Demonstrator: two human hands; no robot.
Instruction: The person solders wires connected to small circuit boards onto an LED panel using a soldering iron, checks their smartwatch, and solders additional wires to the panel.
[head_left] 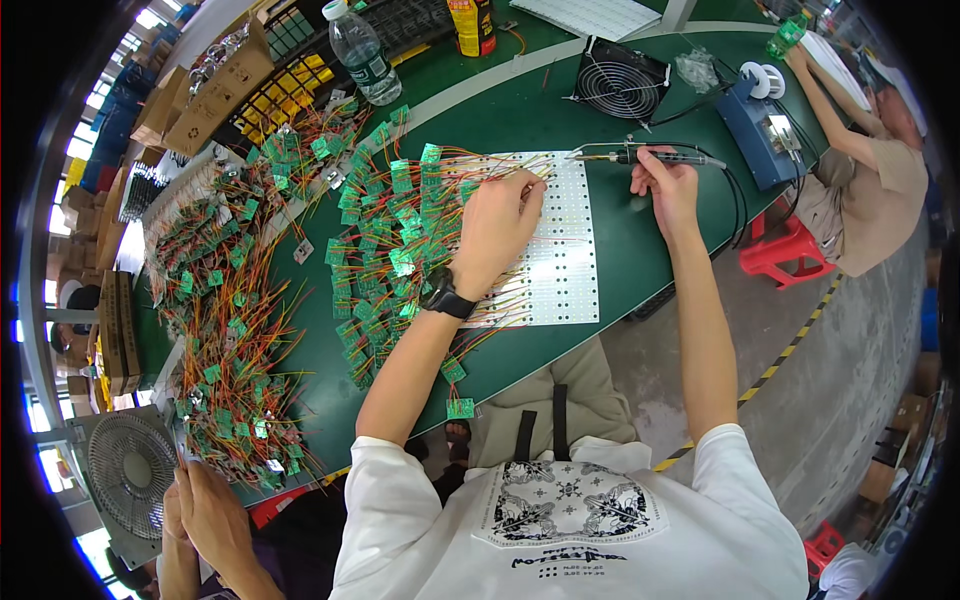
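My right hand grips a soldering iron by its dark handle, with the tip pointing left over the far edge of a white perforated panel. My left hand, a black watch on its wrist, is closed in a pinch above the panel. Thin wire ends show at its fingertips, though the pinch itself is partly hidden. Small green circuit boards with red and yellow wires lie in rows along the panel's left side, their wires reaching onto it. One board hangs over the table's near edge.
A tangled heap of wired boards covers the table's left. Behind stand a water bottle, a black fan and a blue soldering station with its cable. A co-worker's hands are at lower left; another person sits right, near a red stool.
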